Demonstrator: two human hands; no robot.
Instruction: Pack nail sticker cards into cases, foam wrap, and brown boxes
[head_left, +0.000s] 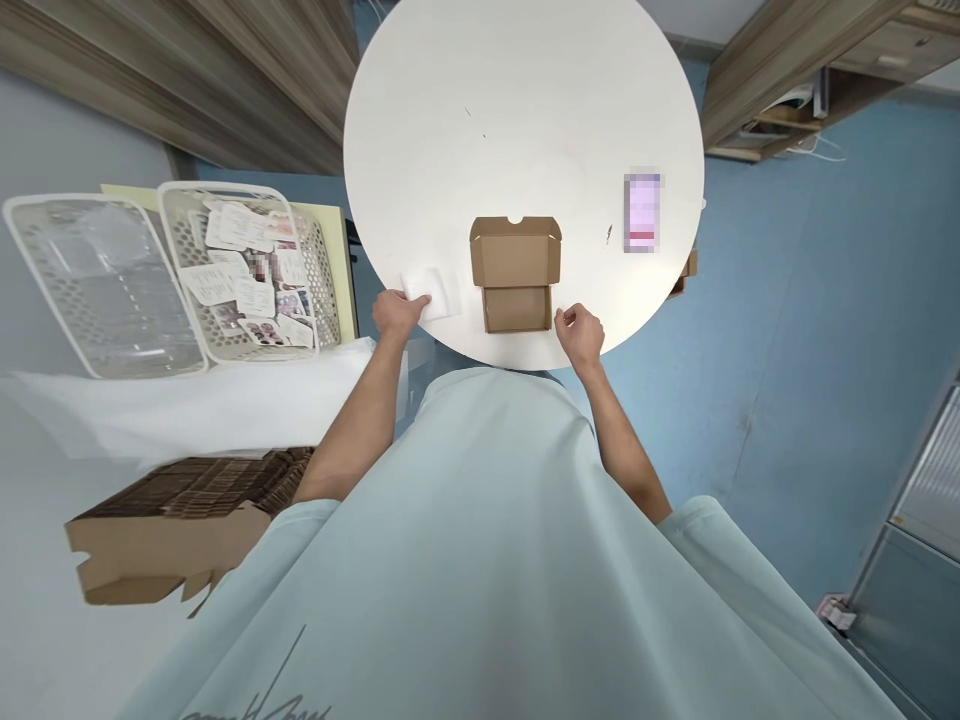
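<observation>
A small brown cardboard box (517, 310) stands on the round white table (517, 120), its lid (516, 260) folded back away from me. My left hand (399, 312) is left of the box, thumb and fingers closed on the edge of a thin white, partly see-through sheet (431, 293), which looks like soft packing material. Close by the right side of the box, my right hand (581, 335) has its fingers curled in, with nothing visible in them. I cannot tell whether it touches the box.
A phone (642, 212) lies on the table's right side. To the left are a white basket (307, 215) of printed packets and another basket (22, 205) of clear plastic pieces. White sheeting (225, 405) and stacked flat cardboard boxes (172, 540) are nearer me.
</observation>
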